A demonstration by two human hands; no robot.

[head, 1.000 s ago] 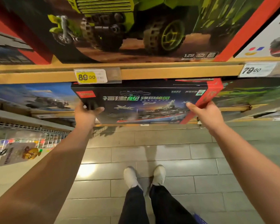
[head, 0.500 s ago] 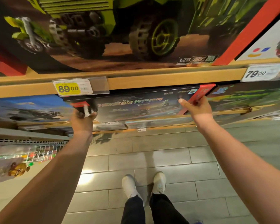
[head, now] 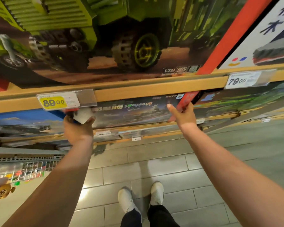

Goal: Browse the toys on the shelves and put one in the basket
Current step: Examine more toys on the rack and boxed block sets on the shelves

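A dark toy box with a warship picture and a red end (head: 134, 112) sits on the lower shelf, mostly under the wooden shelf edge (head: 154, 90). My left hand (head: 78, 128) grips its left end. At its right end, my right hand (head: 184, 116) holds the red edge, forefinger stretched along the front. No basket is in view.
A big box with a green truck picture (head: 105, 38) fills the upper shelf, a white box (head: 269, 38) beside it. Price tags read 89.00 (head: 56, 102) and 79.00 (head: 241, 80). Other boxes (head: 23, 123) flank the warship box. Tiled floor (head: 138, 166) and my shoes (head: 141, 195) lie below; a wire rack (head: 23, 169) stands at left.
The warship box, held out in front of the shelf a second ago, has gone back in under the shelf edge. Both hands moved forward with it.
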